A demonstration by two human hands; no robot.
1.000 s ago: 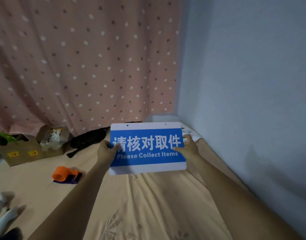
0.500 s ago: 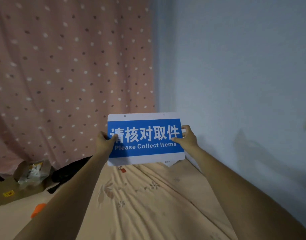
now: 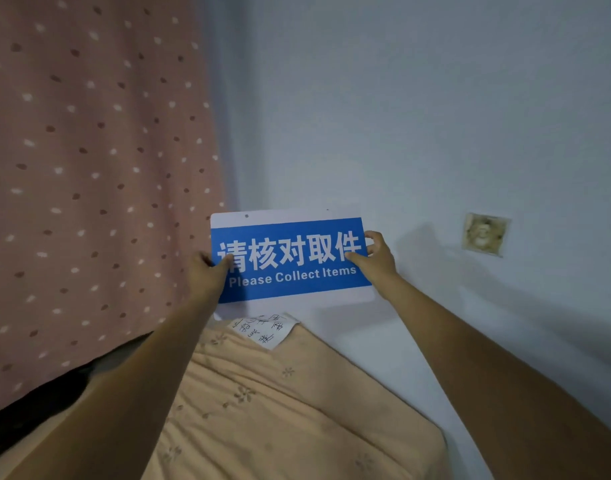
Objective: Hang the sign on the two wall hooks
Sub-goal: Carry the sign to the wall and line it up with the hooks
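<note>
I hold a blue and white sign [image 3: 290, 261] reading "Please Collect Items" upright in front of the pale wall, near the room's corner. My left hand [image 3: 205, 271] grips its left edge with the thumb on the front. My right hand [image 3: 375, 256] grips its right edge the same way. A small hole shows in the sign's top white strip at the left. On the wall to the right sits a square, yellowish adhesive pad [image 3: 484, 233]. I cannot make out any hook on it, and no second one is in sight.
A pink dotted curtain [image 3: 89, 168] covers the left side. Below the sign lies a bed with a peach floral sheet [image 3: 279, 410]. A handwritten paper note [image 3: 266, 329] rests at the bed's far corner. Something black [image 3: 37, 403] lies under the curtain's hem.
Both hands have lifted the sign up from over the bed and carried it right toward the wall. My view has turned right and up, bringing the adhesive pad into sight.
</note>
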